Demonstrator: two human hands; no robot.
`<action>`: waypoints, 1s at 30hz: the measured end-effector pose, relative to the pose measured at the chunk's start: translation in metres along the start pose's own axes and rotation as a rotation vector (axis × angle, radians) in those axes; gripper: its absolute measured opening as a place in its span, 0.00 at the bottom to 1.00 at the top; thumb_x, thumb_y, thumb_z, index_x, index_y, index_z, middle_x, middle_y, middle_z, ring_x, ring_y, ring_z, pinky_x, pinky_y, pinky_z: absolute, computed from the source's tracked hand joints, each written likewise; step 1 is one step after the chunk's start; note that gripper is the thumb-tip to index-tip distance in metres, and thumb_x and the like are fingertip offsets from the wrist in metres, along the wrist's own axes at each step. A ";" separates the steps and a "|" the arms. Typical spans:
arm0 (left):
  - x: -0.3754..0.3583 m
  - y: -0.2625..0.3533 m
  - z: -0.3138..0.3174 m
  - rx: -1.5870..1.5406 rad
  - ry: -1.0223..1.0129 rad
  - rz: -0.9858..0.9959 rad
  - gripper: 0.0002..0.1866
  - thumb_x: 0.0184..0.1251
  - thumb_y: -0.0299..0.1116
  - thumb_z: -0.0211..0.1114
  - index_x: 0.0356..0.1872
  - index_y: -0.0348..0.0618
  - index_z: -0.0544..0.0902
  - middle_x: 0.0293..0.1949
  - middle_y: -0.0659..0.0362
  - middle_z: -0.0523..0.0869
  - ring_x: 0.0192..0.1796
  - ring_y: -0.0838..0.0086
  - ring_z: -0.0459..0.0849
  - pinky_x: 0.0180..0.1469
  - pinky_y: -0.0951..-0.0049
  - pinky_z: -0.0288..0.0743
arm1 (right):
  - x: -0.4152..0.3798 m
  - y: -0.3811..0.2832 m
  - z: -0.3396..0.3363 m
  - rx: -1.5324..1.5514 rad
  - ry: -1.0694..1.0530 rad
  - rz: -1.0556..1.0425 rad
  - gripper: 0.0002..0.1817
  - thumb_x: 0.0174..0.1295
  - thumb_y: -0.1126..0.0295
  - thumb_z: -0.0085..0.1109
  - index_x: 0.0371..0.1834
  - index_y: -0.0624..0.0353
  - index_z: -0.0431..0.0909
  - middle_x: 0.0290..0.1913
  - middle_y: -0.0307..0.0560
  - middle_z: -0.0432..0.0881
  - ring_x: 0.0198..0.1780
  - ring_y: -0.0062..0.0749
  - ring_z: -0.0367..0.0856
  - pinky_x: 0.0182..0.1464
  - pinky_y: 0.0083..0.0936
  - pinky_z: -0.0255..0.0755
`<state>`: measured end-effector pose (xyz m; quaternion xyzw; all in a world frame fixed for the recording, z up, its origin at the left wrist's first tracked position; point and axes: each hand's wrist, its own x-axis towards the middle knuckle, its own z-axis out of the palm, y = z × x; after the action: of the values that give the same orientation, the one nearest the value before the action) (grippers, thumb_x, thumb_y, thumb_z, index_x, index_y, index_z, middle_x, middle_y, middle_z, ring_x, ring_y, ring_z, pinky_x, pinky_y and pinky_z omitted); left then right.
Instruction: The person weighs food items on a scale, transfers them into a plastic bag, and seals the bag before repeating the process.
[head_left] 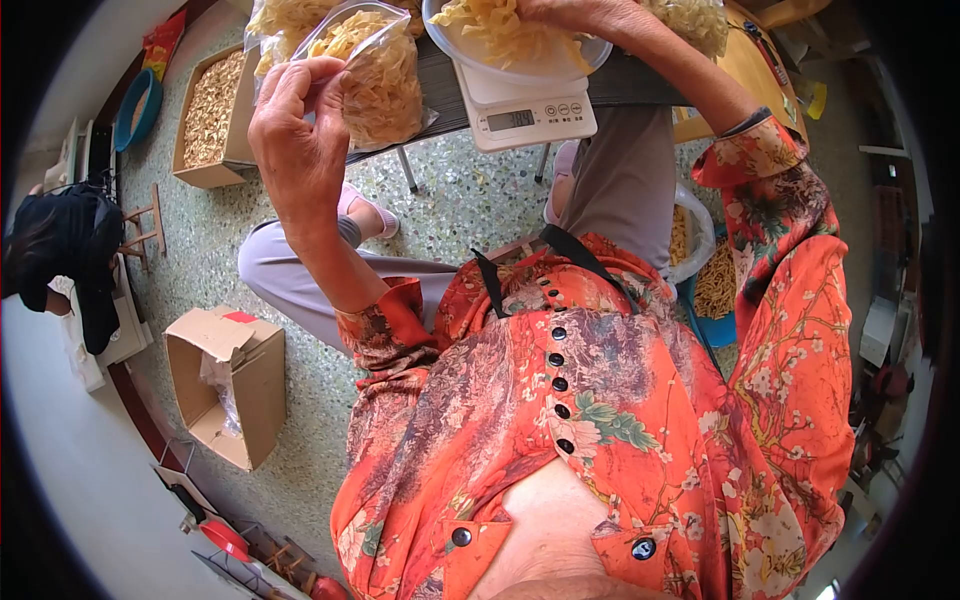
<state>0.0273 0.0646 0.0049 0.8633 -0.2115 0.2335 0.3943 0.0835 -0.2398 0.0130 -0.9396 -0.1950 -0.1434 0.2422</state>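
Observation:
My left hand (300, 125) pinches the upper edge of a clear plastic bag (385, 92), which stands on the dark table, filled with pale yellow dried flakes. A white kitchen scale (537, 120) with a lit display carries a translucent bowl (598, 54) of similar dried flakes (505, 32). At the top edge of the view, my right hand (575, 10) reaches into the bowl over the flakes. Its fingers are mostly cut off, so their grip cannot be made out.
More filled bags (285, 18) stand at the table's left. A cardboard box (212, 115) of dried chips and an open carton (255, 385) sit on the floor. A blue basin (715, 325) stands beside my right leg. A person in dark clothes (65, 240) is at far left.

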 end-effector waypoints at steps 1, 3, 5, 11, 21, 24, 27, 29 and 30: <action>0.000 0.000 0.000 0.005 -0.001 0.006 0.06 0.70 0.23 0.71 0.44 0.35 0.88 0.43 0.59 0.86 0.45 0.78 0.87 0.51 0.76 0.81 | 0.001 0.002 0.003 -0.039 0.035 -0.023 0.18 0.52 0.68 0.64 0.49 0.48 0.87 0.41 0.54 0.89 0.46 0.52 0.87 0.48 0.42 0.82; 0.000 0.000 0.000 0.012 -0.003 0.011 0.06 0.70 0.23 0.71 0.44 0.35 0.88 0.43 0.59 0.86 0.45 0.78 0.87 0.51 0.76 0.82 | 0.001 0.003 0.003 -0.077 0.070 -0.046 0.17 0.52 0.68 0.63 0.47 0.50 0.87 0.41 0.54 0.89 0.46 0.53 0.87 0.48 0.42 0.82; 0.000 0.000 0.001 0.028 0.004 0.027 0.06 0.70 0.23 0.71 0.44 0.35 0.88 0.43 0.59 0.87 0.45 0.78 0.87 0.50 0.76 0.82 | 0.000 -0.002 -0.001 -0.043 0.067 -0.095 0.17 0.52 0.68 0.63 0.48 0.51 0.87 0.40 0.55 0.89 0.45 0.53 0.88 0.48 0.41 0.82; -0.003 0.002 0.003 0.024 0.003 0.033 0.06 0.70 0.22 0.71 0.44 0.34 0.88 0.43 0.59 0.87 0.44 0.78 0.87 0.50 0.76 0.82 | -0.003 -0.016 -0.011 -0.066 -0.068 -0.007 0.25 0.47 0.66 0.69 0.53 0.52 0.86 0.40 0.57 0.89 0.44 0.54 0.89 0.49 0.40 0.83; -0.008 0.002 0.006 -0.003 0.026 0.046 0.04 0.68 0.23 0.69 0.42 0.34 0.87 0.39 0.53 0.86 0.41 0.67 0.87 0.48 0.71 0.81 | -0.001 -0.006 -0.012 -0.107 -0.253 0.068 0.31 0.40 0.66 0.73 0.55 0.56 0.83 0.46 0.60 0.89 0.51 0.55 0.87 0.55 0.43 0.81; -0.008 0.002 0.006 -0.003 0.033 0.066 0.04 0.68 0.22 0.69 0.41 0.34 0.87 0.39 0.53 0.86 0.40 0.66 0.87 0.47 0.71 0.81 | 0.001 0.003 -0.011 -0.070 -0.315 0.025 0.33 0.40 0.65 0.74 0.56 0.58 0.81 0.49 0.61 0.87 0.55 0.56 0.85 0.58 0.43 0.79; -0.010 0.004 0.004 0.061 0.012 0.038 0.05 0.69 0.23 0.72 0.43 0.35 0.89 0.41 0.57 0.87 0.43 0.75 0.87 0.48 0.74 0.82 | -0.001 0.003 -0.008 -0.057 -0.255 0.012 0.34 0.41 0.64 0.74 0.56 0.59 0.80 0.50 0.61 0.87 0.57 0.56 0.84 0.60 0.42 0.77; -0.011 0.004 0.003 0.068 0.016 0.049 0.05 0.68 0.23 0.72 0.43 0.35 0.89 0.40 0.56 0.88 0.42 0.74 0.87 0.47 0.73 0.82 | 0.001 0.007 -0.005 -0.122 -0.249 -0.006 0.36 0.42 0.64 0.75 0.60 0.57 0.79 0.51 0.60 0.86 0.57 0.55 0.84 0.60 0.42 0.77; -0.010 0.004 0.004 0.069 0.017 0.051 0.05 0.68 0.23 0.72 0.43 0.35 0.89 0.40 0.56 0.88 0.42 0.74 0.87 0.47 0.73 0.82 | 0.001 0.008 -0.008 -0.123 -0.247 -0.007 0.36 0.42 0.64 0.75 0.60 0.57 0.79 0.51 0.60 0.86 0.57 0.55 0.84 0.60 0.42 0.77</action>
<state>0.0177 0.0615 -0.0009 0.8686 -0.2218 0.2580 0.3602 0.0869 -0.2497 0.0166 -0.9624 -0.2176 -0.0393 0.1578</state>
